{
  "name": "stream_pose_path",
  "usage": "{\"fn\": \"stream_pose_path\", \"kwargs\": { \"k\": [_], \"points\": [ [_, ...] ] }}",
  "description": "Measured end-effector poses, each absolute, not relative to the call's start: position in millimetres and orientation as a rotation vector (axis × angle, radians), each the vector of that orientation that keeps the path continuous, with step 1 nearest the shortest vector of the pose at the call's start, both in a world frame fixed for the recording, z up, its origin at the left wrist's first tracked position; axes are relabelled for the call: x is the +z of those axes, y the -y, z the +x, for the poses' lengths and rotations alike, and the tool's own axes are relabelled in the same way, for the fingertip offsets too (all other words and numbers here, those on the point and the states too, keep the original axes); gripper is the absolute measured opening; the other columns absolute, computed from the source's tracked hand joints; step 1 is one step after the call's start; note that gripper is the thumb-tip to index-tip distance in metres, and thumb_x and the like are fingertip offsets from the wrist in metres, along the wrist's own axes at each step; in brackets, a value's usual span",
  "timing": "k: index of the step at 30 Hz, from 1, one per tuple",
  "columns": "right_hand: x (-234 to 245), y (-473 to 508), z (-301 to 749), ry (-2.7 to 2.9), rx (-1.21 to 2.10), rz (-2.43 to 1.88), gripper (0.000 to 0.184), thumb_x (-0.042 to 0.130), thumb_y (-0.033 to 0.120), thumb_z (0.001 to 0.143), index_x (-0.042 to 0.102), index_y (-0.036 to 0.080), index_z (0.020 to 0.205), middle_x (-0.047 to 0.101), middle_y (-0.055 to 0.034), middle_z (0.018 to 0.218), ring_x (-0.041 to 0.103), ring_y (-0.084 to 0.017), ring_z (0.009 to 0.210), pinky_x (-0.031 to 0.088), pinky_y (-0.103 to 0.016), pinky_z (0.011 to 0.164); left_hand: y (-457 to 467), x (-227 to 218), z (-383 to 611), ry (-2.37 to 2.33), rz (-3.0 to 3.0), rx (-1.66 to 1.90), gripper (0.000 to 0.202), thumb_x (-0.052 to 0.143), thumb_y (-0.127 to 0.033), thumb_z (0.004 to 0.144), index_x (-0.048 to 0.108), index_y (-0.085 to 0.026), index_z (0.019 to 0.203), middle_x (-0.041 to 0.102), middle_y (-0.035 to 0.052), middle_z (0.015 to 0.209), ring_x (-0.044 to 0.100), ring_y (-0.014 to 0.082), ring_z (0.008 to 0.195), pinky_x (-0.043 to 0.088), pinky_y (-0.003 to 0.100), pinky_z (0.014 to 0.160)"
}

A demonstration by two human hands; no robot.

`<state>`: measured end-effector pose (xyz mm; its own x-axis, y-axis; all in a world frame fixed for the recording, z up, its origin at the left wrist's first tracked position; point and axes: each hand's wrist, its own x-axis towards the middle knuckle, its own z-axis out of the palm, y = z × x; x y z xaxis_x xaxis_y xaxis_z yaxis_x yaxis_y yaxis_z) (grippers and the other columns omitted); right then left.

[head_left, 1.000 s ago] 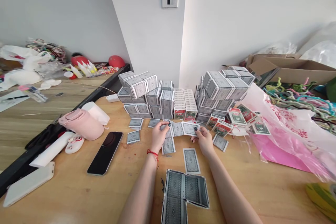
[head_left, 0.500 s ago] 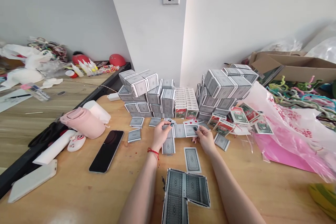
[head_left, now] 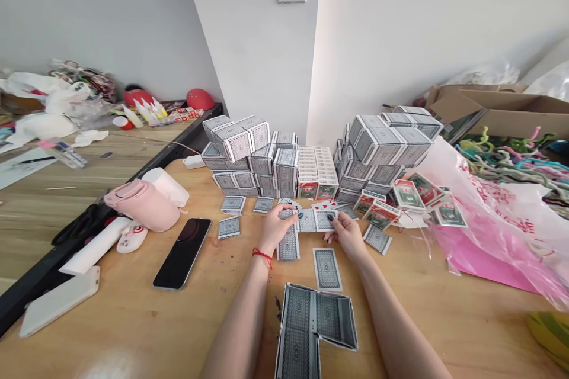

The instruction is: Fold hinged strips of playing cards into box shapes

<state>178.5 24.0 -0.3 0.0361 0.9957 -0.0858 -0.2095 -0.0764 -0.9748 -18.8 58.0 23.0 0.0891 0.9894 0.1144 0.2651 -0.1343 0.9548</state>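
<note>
Through the head camera I am taking the black phone (head_left: 182,253) as my marker on the wooden table (head_left: 133,320). Just right of the phone, the left hand (head_left: 276,228) is pinching the closer end of a card strip (head_left: 313,220), with thumb and fingers closed narrow on it. Farther right of the phone, the right hand (head_left: 347,235) is gripping the strip's other end with curled fingers, so the strip is being held between both hands, low over the table. Whether it is touching the wood I cannot tell. One card of the strip is pointing toward me below the left hand. I am judging the strip to be light, thin and springy, slick on its faces and weak where the cards join, so the outer edges, where both hands are gripping, are looking like the safest hold. A single card (head_left: 327,269) is lying flat right of the phone, nearer to me than the hands, with a folded card piece (head_left: 315,323) nearer yet. Beyond the phone, card cubes (head_left: 249,157) are standing piled against the wall, and a pink flask (head_left: 144,206) is lying just left of the phone.
</note>
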Motion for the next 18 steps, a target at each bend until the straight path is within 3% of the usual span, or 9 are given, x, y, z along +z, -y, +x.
{"fn": "stream_pose_path", "kwargs": {
  "k": [18],
  "points": [
    [3.3, -23.6, 175.5, 1.043, 1.347, -1.185, 0.036, 0.057, 0.054, 0.07, 0.044, 0.021, 0.072, 0.06, 0.0034, 0.052, 0.048, -0.01, 0.032, 0.032, -0.019, 0.028, -54.1, 28.4, -23.3, -1.252, 1.479, 1.052, 0.02, 0.064, -0.027, 0.067, 0.068, -0.02, 0.084, 0.068, 0.005, 0.095, 0.06, 0.0199, 0.092, 0.043, 0.031, 0.084]
  ]
}}
